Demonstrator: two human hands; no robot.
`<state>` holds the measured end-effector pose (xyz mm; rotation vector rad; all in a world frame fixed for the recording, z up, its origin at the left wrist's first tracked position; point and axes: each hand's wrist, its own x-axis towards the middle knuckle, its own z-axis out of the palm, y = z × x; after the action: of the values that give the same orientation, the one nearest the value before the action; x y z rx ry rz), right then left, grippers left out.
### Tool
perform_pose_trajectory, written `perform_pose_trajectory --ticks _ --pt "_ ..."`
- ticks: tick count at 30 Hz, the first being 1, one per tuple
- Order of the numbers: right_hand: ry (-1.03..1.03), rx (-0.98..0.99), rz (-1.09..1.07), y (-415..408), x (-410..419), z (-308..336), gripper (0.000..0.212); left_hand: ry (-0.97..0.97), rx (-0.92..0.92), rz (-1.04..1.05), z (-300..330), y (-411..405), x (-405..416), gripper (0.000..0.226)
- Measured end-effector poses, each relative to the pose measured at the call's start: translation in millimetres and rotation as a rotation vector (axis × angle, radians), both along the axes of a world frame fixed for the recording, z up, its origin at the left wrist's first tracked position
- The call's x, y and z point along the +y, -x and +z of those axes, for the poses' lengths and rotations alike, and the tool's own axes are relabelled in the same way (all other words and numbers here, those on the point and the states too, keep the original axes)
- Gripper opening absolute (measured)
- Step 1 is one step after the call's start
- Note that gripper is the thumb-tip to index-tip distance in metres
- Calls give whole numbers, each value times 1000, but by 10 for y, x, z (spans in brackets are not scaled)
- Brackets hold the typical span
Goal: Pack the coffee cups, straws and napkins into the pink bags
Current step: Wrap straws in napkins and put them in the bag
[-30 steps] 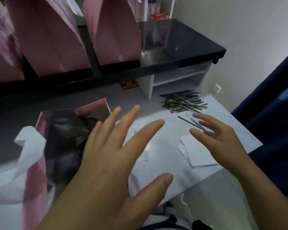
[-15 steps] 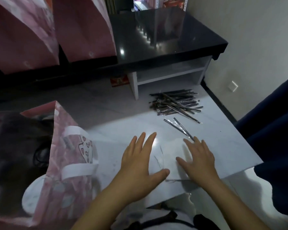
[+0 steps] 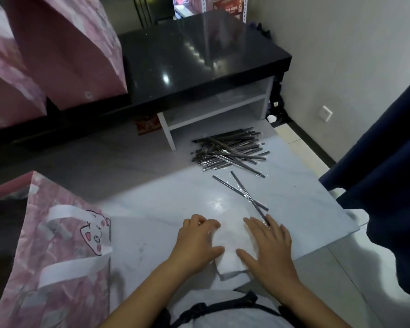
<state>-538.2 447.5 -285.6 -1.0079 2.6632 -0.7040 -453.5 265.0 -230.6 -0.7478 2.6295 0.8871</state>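
Stack of white paper napkins (image 3: pixel 232 247) lies on white marble surface (image 3: pixel 166 209), lower centre of frame. Left hand (image 3: pixel 197 245) fingers curled at its edge; right hand (image 3: pixel 268 247) pressed flat on it. Pink paper bag (image 3: pixel 57 263) is seen lower left, nearer the left hand.

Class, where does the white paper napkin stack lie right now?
The white paper napkin stack lies at the white table's near edge, between both hands, below two crossed straws.

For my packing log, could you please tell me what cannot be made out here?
Head view only:
- Pink bag: contents dark, cut by the left edge.
- Napkins: count hidden under left hand and right hand.
- Straws: too many to count.
- Coffee cups: none visible.
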Motion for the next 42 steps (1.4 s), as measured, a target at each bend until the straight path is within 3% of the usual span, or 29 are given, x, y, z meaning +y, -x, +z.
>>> perform_pose_trajectory --ticks 7,10,12,17,22,25,28,30,33,37,40,42 --pt "215 -80 -92 129 -49 164 57 -94 4 49 -47 159 -70 58" --pt "189 -100 -118 173 -96 183 47 -139 42 46 -52 176 -102 33" --pt "138 -105 -123 183 -129 201 58 -156 124 49 -37 167 -131 17" --pt "267 -342 -200 250 -147 421 75 -290 346 104 124 143 -250 17" --pt "519 -528 -152 388 -66 669 32 -604 441 191 211 146 -299 12" --pt "623 -396 -208 395 15 809 29 -506 402 222 136 181 -247 29" --pt "626 174 -317 400 135 817 23 -343 239 142 4 207 -179 60" --pt "607 363 -332 412 214 747 26 -229 173 74 -80 223 -134 75" --pt "477 303 -337 371 283 579 25 -165 169 66 -120 243 -98 71" --pt "260 68 -296 128 380 306 23 -168 301 131 -109 209 -89 44" --pt "251 -47 -316 -9 461 265 33 -218 363 219 -112 173 -84 35" --pt "294 -89 -362 -31 502 300 26 -162 384 211 -120 158 -96 39"
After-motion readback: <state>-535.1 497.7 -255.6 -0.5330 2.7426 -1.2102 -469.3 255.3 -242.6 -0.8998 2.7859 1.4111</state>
